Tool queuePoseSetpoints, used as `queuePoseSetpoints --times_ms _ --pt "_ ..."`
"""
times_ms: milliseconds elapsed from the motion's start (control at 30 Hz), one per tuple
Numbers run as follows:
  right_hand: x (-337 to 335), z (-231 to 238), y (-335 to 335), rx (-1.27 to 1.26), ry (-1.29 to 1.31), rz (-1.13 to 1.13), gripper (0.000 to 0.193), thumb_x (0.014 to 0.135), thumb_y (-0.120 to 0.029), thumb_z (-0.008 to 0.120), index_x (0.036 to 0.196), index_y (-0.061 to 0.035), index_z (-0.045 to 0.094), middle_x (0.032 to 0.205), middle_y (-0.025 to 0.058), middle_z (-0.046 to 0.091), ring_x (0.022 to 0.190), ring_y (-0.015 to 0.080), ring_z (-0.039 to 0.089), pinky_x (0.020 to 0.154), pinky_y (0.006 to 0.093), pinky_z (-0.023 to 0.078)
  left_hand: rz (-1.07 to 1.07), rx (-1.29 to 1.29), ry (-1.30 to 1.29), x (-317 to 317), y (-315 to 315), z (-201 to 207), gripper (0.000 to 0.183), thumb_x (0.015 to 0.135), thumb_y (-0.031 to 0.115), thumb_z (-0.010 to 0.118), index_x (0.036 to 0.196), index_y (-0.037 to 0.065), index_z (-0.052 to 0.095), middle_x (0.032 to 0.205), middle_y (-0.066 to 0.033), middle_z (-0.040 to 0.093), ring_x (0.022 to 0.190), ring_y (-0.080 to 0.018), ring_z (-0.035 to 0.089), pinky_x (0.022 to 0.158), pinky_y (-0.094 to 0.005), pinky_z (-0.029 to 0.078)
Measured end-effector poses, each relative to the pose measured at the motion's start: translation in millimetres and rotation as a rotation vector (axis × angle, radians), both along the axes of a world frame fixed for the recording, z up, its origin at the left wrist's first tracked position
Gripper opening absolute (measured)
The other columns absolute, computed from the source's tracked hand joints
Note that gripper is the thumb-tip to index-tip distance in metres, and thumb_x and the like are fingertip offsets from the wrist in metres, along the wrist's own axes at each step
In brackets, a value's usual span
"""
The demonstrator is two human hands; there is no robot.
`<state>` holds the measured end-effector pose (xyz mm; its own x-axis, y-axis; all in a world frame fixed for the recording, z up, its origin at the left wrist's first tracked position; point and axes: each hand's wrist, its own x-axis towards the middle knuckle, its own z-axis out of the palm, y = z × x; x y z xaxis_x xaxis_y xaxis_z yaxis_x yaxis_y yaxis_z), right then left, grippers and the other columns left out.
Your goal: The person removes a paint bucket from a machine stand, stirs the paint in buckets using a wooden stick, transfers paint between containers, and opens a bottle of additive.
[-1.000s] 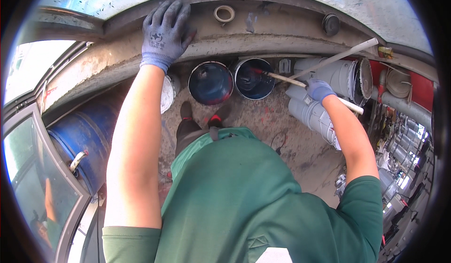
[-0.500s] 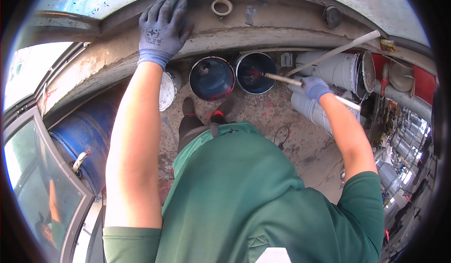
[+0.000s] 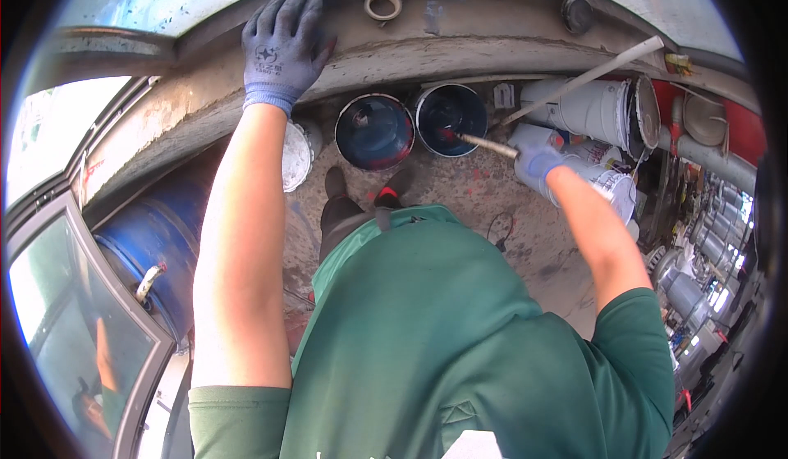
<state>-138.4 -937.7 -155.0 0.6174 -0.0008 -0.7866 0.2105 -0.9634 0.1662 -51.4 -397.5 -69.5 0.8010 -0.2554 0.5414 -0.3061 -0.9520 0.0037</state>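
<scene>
Our left hand is lying on the ledge, fingers extended, gripping nothing visible. Our right hand is clenching a wooden stick, whose reddened tip is sitting inside the right-hand dark bucket. Progress: we are judging the stick work underway; the left-hand dark bucket is standing without a stick. Remaining amount: we are finding no indication.

Two pails before us, below a ledge
A stick reaches into the right-hand pail; on the ledge (behind both pails) we see a ring left of a cap. Buckets lie at right; at left, a tub, then a drum.
</scene>
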Motion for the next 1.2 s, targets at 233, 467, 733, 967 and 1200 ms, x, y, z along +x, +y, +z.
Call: queuePoseSetpoints --times_ms 233,467,733,967,1200 --pt "-22.9 -6.4 -73.8 -0.015 0.014 -0.085 0.034 0.097 -0.028 0.054 0.113 -0.0052 0.073 0.113 0.0238 0.072 0.106 0.0394 0.070 0.094 0.0479 0.055 0.012 0.021 0.008 3.8 -1.7 4.6 0.064 0.087 0.044 0.071 0.146 0.026 0.055 0.146 -0.0036 0.055 0.137 -0.0293 0.049 0.110 -0.0496 0.038" --pt "-60.6 -34.4 -40.1 0.107 0.023 -0.152 0.036 0.099 -0.030 0.052 0.119 -0.0051 0.068 0.121 0.0294 0.068 0.114 0.0443 0.066 0.100 0.0514 0.051 -0.001 0.000 0.008 2.5 -1.4 1.8 0.062 0.087 0.044 0.070 0.145 0.024 0.057 0.145 -0.0054 0.055 0.134 -0.0306 0.050 0.112 -0.0497 0.037" --pt "-46.0 -7.4 -81.0 0.004 -0.006 -0.153 0.035 0.098 -0.029 0.055 0.121 -0.0072 0.069 0.116 0.0251 0.071 0.109 0.0415 0.069 0.095 0.0508 0.054 0.014 0.011 0.013 1.7 -2.9 5.8 0.061 0.088 0.045 0.069 0.144 0.023 0.057 0.145 -0.0053 0.055 0.136 -0.0306 0.049 0.112 -0.0498 0.037" --pt "-68.6 -15.3 -7.4 0.124 0.147 -0.161 0.038 0.096 -0.027 0.054 0.124 -0.0081 0.071 0.119 0.0266 0.070 0.114 0.0428 0.067 0.100 0.0498 0.052 0.017 0.020 0.034 -1.0 0.2 5.9 0.062 0.087 0.043 0.069 0.144 0.021 0.057 0.144 -0.0071 0.055 0.134 -0.0324 0.051 0.110 -0.0512 0.038" --pt "33.9 22.4 -32.7 0.059 0.064 -0.141 0.033 0.097 -0.030 0.054 0.122 -0.0160 0.070 0.124 0.0211 0.069 0.113 0.0431 0.067 0.099 0.0503 0.052 0.001 -0.015 0.061 0.1 -0.3 6.1 0.065 0.086 0.042 0.071 0.145 0.021 0.056 0.146 -0.0076 0.054 0.136 -0.0329 0.050 0.111 -0.0521 0.037"
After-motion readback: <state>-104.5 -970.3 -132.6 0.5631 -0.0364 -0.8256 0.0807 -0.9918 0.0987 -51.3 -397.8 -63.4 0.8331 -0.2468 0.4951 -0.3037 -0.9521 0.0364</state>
